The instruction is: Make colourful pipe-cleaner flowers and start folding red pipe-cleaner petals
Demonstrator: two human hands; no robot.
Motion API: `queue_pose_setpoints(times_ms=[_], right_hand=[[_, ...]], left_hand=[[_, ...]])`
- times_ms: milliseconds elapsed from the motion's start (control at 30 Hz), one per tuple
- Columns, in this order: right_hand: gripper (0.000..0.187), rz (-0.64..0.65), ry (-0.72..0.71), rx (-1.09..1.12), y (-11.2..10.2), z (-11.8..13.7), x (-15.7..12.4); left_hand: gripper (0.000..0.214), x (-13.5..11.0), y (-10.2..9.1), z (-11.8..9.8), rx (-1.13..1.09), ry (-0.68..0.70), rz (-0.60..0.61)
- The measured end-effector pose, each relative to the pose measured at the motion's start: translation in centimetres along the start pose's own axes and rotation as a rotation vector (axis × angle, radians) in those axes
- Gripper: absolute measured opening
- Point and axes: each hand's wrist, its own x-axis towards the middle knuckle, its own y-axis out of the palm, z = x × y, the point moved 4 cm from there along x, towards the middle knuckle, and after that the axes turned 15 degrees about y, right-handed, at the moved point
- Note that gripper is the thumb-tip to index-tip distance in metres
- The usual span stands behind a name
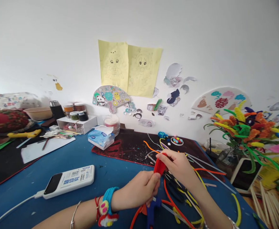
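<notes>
A red piece [160, 166], apparently bent pipe cleaner, spans the gap between my two hands. My left hand [141, 188] grips its lower end between thumb and curled fingers. At its upper end, my right hand [178, 163] pinches it with thumb and fingertips. Below my hands lie loose pipe cleaners, including an orange-red one [170, 196] and a yellow one [236, 206]. Dark tool handles [174, 187] show partly under my right forearm. Beneath my left hand is a blue plastic tool [150, 212], mostly hidden.
A white power bank [78, 178] with a cable lies left on the blue table. Behind it sits a tissue pack [101, 137]. A dark mat [129, 148] holds a small dish of pompoms [177, 141]. Pipe-cleaner flowers [246, 130] and wooden sticks [268, 203] stand right.
</notes>
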Motion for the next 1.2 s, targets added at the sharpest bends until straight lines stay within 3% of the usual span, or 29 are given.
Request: queue_pose_setpoints(times_ms=[100,167,267,367,500,600,767,867,1000,1200], right_hand=[[0.044,-0.126,0.01,-0.022,-0.8,-0.4,0.2],[0.044,-0.142,0.041,0.081,-1.4,-0.7,0.3],[0.042,0.091,0.086,0.28,-1.1,-0.9,0.4],[0.035,0.335,0.098,0.346,0.2,-0.4,0.1],[0.035,0.374,0.116,0.424,2.1,0.3,-0.3],[0.037,0.404,0.117,0.494,3.4,0.6,-0.7],[0.04,0.328,0.071,0.478,3.0,0.9,-0.9],[0.04,0.286,0.065,0.394,2.2,1.1,-1.2],[0.043,0.498,0.125,0.395,3.2,1.2,-1.9],[0.04,0.74,0.216,0.605,5.1,1.3,-2.5]], left_hand=[[0.045,-0.1,0.2,0.4,-0.049,-0.042,0.033],[0.045,-0.1,0.3,0.5,-0.036,-0.052,0.038],[0.044,0.0,0.1,0.7,-0.029,-0.034,0.008],[0.042,0.2,-0.1,1.3,-0.081,-0.007,-0.08],[0.041,0.5,-0.1,2.2,-0.137,0.023,-0.192],[0.044,0.6,0.1,2.2,-0.139,-0.003,-0.165],[0.061,0.3,-1.0,-0.4,0.111,0.013,-0.021],[0.048,0.1,-2.9,-2.5,0.412,0.048,-0.055],[0.032,0.1,-4.3,-4.0,0.462,0.197,-0.182],[0.038,0.4,-4.6,-2.6,0.237,0.227,-0.325]])
